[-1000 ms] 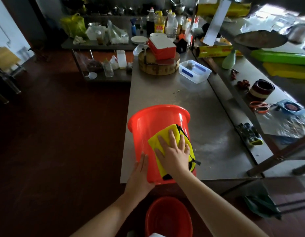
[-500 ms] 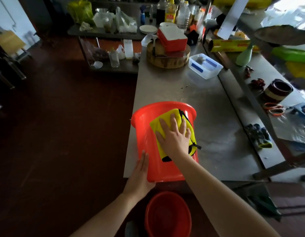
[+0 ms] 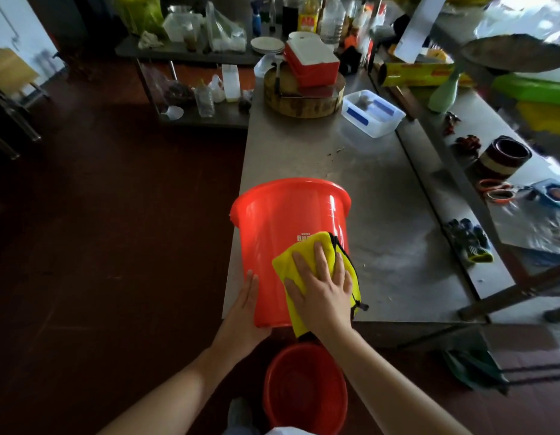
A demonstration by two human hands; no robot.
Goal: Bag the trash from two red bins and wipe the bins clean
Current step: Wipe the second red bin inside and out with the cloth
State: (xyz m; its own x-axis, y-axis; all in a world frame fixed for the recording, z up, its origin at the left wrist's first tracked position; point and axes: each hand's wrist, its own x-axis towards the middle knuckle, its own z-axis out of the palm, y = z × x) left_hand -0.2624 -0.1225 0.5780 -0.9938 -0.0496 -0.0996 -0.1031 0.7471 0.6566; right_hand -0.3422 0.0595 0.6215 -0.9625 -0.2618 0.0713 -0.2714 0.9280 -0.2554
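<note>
yellow cloth [image 3: 289, 262] lies flat under my straight right fingers [image 3: 322, 257] on the bin [image 3: 281, 215], near wall; straight left fingers [image 3: 251, 285] brace its left side.

On the steel desk [image 3: 303, 158] we see a round wooden block [image 3: 303, 105] at the far end, a red white-lidded box [image 3: 313, 62] on it, and a clear tub [image 3: 372, 113] just beside. To the right lie orange-handled scissors [image 3: 495, 191] and dark gloves [image 3: 468, 243].

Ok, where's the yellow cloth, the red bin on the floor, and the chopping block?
yellow cloth [image 3: 283, 268], head view, left corner.
red bin on the floor [image 3: 288, 387], head view, inside wall.
chopping block [image 3: 303, 109], head view, front side.
</note>
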